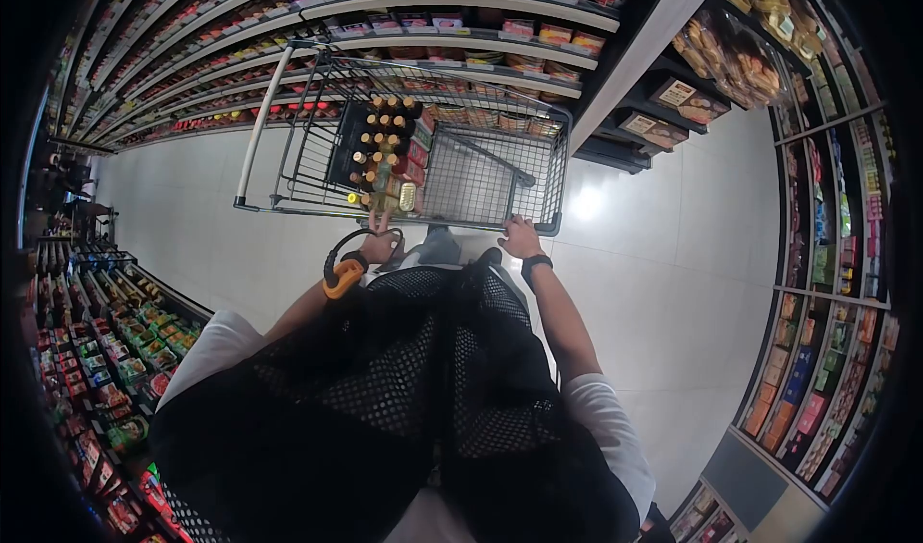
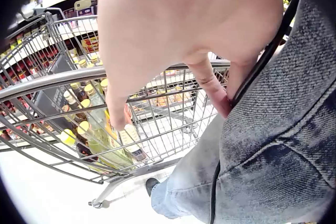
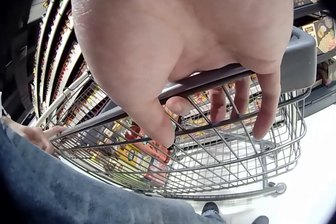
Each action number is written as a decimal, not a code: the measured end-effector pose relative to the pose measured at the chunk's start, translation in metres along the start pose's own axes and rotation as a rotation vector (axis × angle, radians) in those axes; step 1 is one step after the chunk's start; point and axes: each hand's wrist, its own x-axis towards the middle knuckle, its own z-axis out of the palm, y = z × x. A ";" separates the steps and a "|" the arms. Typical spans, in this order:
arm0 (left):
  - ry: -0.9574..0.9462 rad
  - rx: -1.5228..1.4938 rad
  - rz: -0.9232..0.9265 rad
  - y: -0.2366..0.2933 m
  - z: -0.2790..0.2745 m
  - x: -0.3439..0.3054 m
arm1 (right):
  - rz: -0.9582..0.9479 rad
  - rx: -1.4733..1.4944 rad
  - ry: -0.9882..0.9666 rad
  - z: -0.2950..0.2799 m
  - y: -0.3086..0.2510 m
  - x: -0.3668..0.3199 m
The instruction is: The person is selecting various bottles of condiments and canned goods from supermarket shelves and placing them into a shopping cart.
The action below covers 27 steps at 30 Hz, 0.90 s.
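A metal wire shopping cart [image 1: 471, 180] stands sideways in front of the person, its long near side at the hands. My left hand [image 1: 382, 244] rests at the near top rail, fingers stretched over it beside the bottles. Close up in the left wrist view, its thumb and fingers hang down around the rail [image 2: 52, 81], loosely extended. Farther right, my right hand [image 1: 522, 239] grips the same rail near the cart's corner; the right wrist view shows fingers and thumb bent over it. Gold-capped bottles [image 1: 386, 122] stand upright inside, next to red packages [image 1: 415, 154] and a tin-like pack [image 1: 409, 197].
Long shelves of packaged goods [image 1: 433, 34] run behind the cart. A rack with boxed food [image 1: 663, 120] stands close to the cart's right end. More shelves [image 1: 817, 351] line the far right, and a produce-like display [image 1: 115, 370] the left. Pale floor tiles [image 1: 654, 283] lie between.
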 end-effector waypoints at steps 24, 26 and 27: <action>0.062 -1.363 -0.088 -0.071 0.069 -0.108 | -0.005 0.004 -0.009 0.013 -0.019 -0.013; 0.074 -1.318 0.061 -0.067 0.058 -0.120 | 0.038 0.018 0.030 0.016 -0.017 -0.010; 0.081 -1.291 0.132 -0.056 0.060 -0.119 | 0.032 0.067 0.106 0.020 -0.014 -0.012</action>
